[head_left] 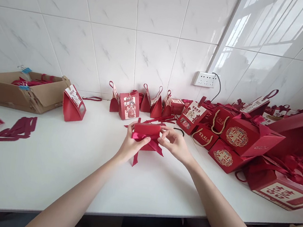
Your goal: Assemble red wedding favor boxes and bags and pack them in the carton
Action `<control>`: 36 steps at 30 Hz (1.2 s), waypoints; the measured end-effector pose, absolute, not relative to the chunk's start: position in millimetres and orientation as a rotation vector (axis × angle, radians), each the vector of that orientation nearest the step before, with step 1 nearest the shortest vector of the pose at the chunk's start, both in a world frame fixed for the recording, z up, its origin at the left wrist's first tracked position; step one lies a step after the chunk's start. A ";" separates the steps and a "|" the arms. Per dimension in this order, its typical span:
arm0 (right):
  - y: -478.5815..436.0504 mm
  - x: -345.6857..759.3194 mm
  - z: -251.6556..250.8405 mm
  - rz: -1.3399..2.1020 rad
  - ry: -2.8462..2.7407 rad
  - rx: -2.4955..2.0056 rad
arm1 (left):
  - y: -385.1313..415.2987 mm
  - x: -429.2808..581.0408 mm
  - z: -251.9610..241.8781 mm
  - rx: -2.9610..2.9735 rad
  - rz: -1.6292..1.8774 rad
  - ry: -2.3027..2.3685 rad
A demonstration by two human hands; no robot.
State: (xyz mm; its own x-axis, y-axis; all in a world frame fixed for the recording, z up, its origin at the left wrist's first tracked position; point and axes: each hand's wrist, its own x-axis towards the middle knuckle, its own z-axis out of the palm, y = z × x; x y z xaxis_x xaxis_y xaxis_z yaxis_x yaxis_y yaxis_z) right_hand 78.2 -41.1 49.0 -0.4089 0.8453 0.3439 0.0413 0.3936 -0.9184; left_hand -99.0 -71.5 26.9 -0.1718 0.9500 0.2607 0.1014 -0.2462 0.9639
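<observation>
A small red gift box [146, 128] with a crimson satin ribbon bow [152, 143] across its front is held above the white table. My left hand [132, 143] grips its left side, with the thumb pressed on the ribbon and the other fingers behind. My right hand [174, 142] is at the box's right edge, with thumb and index finger closed there by the bow; the exact contact is hard to see. Two ribbon tails hang down, one to the left and one to the right. Behind the box lie loose red ribbon strips [161, 120].
Upright red boxes with looped tops [129, 105] stand along the tiled wall. Red gift boxes [250, 136] crowd the right side. On the left are a cardboard tray [43, 96], a red triangular box [72, 107] and dark red ribbons [14, 129]. A power socket [204, 79] hangs on the wall.
</observation>
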 end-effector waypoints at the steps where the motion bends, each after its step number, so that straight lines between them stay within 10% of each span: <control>1: -40.9 77.8 48.1 1.113 -1.751 -0.780 | -71.9 -98.4 26.9 1.373 1.501 1.277; 36: -40.2 83.6 45.8 1.063 -2.172 -1.150 | -68.5 -98.5 22.2 1.404 1.516 1.368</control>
State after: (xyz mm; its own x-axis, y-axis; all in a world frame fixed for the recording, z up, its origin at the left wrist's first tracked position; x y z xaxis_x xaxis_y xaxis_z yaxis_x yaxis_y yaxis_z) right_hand 83.6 -40.2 45.8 -0.5451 0.8374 0.0398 0.4824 0.3521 -0.8021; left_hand -98.5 -68.5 22.2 -0.2140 0.9360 0.2796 0.1827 -0.2428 0.9527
